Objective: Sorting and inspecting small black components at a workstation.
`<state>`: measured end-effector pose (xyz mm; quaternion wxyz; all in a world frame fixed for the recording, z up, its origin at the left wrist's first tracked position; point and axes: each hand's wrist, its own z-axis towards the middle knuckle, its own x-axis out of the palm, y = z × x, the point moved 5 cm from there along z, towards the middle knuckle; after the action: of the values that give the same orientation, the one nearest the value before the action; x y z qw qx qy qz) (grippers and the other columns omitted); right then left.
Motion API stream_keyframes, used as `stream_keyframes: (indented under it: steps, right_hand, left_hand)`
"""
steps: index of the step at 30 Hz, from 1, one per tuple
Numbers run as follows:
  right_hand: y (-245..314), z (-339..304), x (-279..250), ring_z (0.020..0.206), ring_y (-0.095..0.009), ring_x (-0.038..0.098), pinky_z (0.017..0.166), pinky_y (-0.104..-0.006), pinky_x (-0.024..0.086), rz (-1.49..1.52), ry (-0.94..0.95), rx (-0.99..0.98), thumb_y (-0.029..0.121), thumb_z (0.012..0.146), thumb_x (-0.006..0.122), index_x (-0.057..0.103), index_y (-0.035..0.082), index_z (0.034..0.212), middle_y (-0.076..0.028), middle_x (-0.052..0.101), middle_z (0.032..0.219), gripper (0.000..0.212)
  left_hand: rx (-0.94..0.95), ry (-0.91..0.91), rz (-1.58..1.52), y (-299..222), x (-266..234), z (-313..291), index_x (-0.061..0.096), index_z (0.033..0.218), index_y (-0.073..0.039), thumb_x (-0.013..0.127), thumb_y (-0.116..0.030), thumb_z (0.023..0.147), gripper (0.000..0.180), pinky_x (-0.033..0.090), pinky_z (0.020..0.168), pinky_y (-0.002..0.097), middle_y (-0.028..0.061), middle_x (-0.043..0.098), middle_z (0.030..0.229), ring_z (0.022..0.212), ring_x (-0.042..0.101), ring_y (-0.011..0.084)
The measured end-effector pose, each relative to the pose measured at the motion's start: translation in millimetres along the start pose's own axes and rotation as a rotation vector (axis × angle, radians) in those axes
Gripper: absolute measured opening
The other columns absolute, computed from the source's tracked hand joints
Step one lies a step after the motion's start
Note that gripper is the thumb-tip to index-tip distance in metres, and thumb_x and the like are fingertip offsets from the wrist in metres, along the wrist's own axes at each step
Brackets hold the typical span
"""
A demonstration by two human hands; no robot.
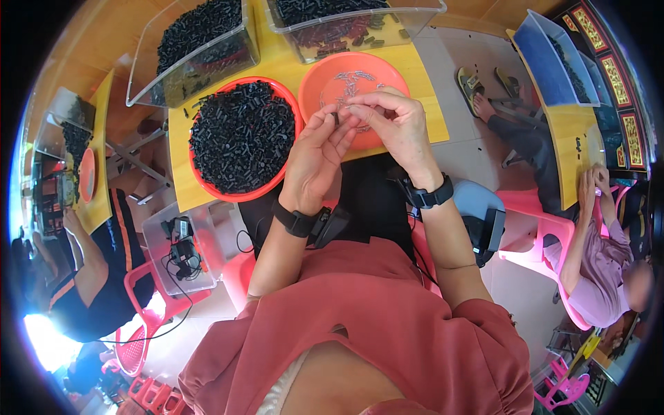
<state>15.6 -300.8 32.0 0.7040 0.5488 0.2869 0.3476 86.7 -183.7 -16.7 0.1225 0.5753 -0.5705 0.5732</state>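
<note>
My left hand [317, 153] is closed, pinching a small black plastic piece [337, 119] between thumb and fingers. My right hand [400, 128] meets it from the right, thumb and forefinger pressed together close to the piece; what they hold, if anything, is too small to make out. Both hands are over the near part of an orange bowl [389, 70] with small silvery metal parts [354, 79] scattered on its bottom. Left of my hands stands a red basin [196, 169] heaped with small black plastic pieces [242, 135].
Two clear bins [200, 77] [415, 17] of black pieces stand at the back of the yellow table [432, 90]. A clear box [155, 238] with cables and black devices sits low at left. Co-workers sit at yellow tables on both sides; pink chairs [522, 204] flank me.
</note>
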Motion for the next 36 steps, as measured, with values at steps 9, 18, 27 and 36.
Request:
stream_keyframes:
  steps: [9, 18, 27, 36]
  right_hand:
    - [12.8, -3.8, 9.4, 0.077, -0.013, 0.063, 0.067, -0.0236, 0.051, -0.144, 0.071, -0.092, -0.001, 0.079, 0.066, 0.068, -0.001, 0.090, -0.007, 0.061, 0.089, 0.011]
    - [15.1, -6.2, 16.7, 0.075, -0.016, 0.061, 0.064, -0.0260, 0.051, -0.289, 0.063, -0.237, 0.000, 0.075, 0.071, 0.070, 0.003, 0.088, -0.006, 0.056, 0.089, 0.013]
    - [21.2, -12.4, 29.1, 0.078, -0.021, 0.061, 0.065, -0.0305, 0.049, -0.481, -0.005, -0.492, 0.000, 0.073, 0.070, 0.066, 0.002, 0.084, -0.008, 0.057, 0.089, 0.012]
    - [16.1, -22.0, 48.8, 0.078, -0.025, 0.059, 0.066, -0.0334, 0.048, -0.598, -0.041, -0.559, 0.003, 0.071, 0.071, 0.063, 0.004, 0.084, -0.007, 0.058, 0.090, 0.015]
  left_hand:
    - [-0.088, 0.037, -0.326, 3.2, -12.6, 0.4, 0.054, 0.109, -0.006, 0.048, -0.015, 0.097, 0.017, 0.050, 0.091, 0.0334, 0.0116, 0.060, 0.110, 0.103, 0.060, 0.0218]
    - [-0.070, -0.040, -0.244, 0.6, 0.9, -6.4, 0.051, 0.116, -0.013, 0.047, -0.022, 0.097, 0.021, 0.042, 0.090, 0.0286, 0.0020, 0.056, 0.123, 0.106, 0.054, 0.0121]
    - [-0.015, -0.036, -0.198, 5.1, -3.2, -9.5, 0.052, 0.113, -0.014, 0.047, -0.024, 0.098, 0.019, 0.043, 0.083, 0.0268, -0.0005, 0.059, 0.113, 0.100, 0.055, 0.0111]
    - [0.091, -0.127, -0.192, -4.8, -5.6, -26.9, 0.051, 0.112, -0.013, 0.045, -0.025, 0.098, 0.018, 0.044, 0.083, 0.0276, 0.0016, 0.059, 0.113, 0.099, 0.057, 0.0127]
